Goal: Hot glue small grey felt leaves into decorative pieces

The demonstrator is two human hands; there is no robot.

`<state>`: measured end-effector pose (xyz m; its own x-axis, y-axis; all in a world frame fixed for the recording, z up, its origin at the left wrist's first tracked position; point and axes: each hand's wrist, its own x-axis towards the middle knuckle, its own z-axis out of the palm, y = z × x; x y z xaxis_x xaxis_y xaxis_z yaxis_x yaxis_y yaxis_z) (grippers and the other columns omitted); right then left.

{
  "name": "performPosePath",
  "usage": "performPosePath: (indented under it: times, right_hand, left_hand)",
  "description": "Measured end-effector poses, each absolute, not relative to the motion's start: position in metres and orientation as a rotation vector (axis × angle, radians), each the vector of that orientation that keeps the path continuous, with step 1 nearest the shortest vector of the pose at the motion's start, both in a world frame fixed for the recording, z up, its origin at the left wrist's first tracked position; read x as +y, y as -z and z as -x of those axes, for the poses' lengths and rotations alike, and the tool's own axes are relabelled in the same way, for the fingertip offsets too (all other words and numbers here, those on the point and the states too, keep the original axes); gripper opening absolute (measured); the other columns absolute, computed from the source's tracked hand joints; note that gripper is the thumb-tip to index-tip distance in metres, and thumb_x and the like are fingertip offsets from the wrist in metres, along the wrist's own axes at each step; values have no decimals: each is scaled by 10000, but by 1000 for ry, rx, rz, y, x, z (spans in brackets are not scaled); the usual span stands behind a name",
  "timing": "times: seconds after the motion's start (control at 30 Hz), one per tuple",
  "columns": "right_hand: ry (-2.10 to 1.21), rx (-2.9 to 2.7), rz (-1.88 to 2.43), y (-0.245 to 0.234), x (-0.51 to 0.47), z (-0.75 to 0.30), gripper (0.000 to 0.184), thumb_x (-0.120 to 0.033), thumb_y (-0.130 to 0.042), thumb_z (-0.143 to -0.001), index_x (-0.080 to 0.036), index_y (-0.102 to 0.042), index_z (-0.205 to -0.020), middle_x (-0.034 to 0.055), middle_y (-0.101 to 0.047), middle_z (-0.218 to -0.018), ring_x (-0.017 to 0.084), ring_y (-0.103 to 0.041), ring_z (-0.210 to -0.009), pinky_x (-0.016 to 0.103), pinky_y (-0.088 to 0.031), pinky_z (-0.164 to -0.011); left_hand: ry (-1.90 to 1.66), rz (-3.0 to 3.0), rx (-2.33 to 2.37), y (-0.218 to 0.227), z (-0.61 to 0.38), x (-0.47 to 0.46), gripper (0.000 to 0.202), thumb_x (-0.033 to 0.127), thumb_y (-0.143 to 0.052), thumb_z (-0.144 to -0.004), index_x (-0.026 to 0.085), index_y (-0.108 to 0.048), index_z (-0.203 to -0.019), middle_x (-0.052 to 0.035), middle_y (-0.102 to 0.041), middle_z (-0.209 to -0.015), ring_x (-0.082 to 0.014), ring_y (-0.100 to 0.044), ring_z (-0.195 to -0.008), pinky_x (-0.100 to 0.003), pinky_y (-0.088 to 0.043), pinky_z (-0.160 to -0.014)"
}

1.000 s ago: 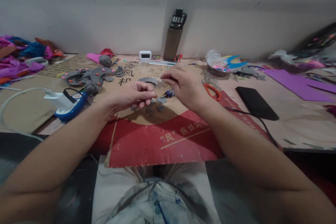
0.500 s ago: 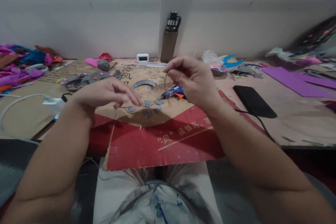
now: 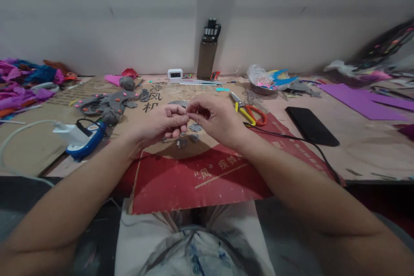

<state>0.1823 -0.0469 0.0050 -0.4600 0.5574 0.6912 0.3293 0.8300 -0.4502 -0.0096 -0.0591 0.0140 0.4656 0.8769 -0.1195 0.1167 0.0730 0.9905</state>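
Note:
My left hand (image 3: 163, 124) and my right hand (image 3: 216, 118) meet fingertip to fingertip over the cardboard sheet (image 3: 200, 172). Both are closed in a pinch on something small that I cannot make out. Just below and between them lie small grey felt flower pieces (image 3: 195, 128) on the cardboard. A grey curved felt strip (image 3: 177, 103) shows behind my left hand. Orange-handled scissors (image 3: 249, 112) lie right of my right hand.
A black phone (image 3: 311, 126) with a cable lies at right. A blue and white device (image 3: 84, 135) with a white cable sits at left. Grey felt shapes with pink dots (image 3: 106, 102), a bottle (image 3: 207, 49), a small clock (image 3: 175, 74), purple foam sheets (image 3: 362, 101) and coloured scraps (image 3: 22, 82) ring the table.
My right hand came down and left from a raised position, and my left hand closed from flat into a pinch, so the fingertips now touch. The glue gun seen under my right hand is out of sight.

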Motion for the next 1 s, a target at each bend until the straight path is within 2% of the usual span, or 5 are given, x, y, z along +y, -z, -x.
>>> performPosePath:
  times: [0.2,0.5,0.7,0.83,1.0]
  right_hand:
    - [-324,-2072,793,-19,-32,-201,207,-290,-489,-908,-163,-652,-927,37,-657,-830,135,-543,-740,263,-402,-677]
    - [-190,-2396,1804,9,-10,-246,261,-372,-502,-878,-160,-656,-887,131,-678,-909,231,-620,-822,313,-428,-718]
    - [-167,-2585,1781,13,-4,-244,251,-178,-456,-865,-127,-610,-1056,178,-651,-1113,255,-606,-1012,308,-426,-826]
    - [-287,-2567,1819,14,2,-250,291,-177,-513,-785,-154,-601,-1061,136,-672,-1049,230,-630,-885,282,-431,-708]
    - [-377,-2456,1804,14,0,-253,250,-250,-528,-751,-178,-613,-974,80,-672,-795,185,-584,-639,273,-352,-529]
  left_hand:
    - [-772,-1594,1142,-11,15,-54,298,444,-655,-776,151,-606,-799,7,-586,-640,-43,-424,-450,-179,-280,-408]
    - [-603,-2310,1581,2,16,-45,205,361,-616,-763,189,-710,-822,-42,-708,-830,-179,-613,-746,-282,-430,-687]
    - [-413,-2377,1543,14,14,-39,244,369,-607,-761,190,-725,-877,-55,-712,-871,-195,-622,-787,-301,-446,-717]
    - [-401,-2355,1603,15,15,-37,229,370,-598,-775,191,-720,-852,-60,-710,-858,-195,-614,-775,-300,-441,-707]
    - [-458,-2406,1632,14,13,-38,223,385,-610,-771,195,-717,-819,-85,-695,-857,-223,-588,-796,-328,-435,-735]
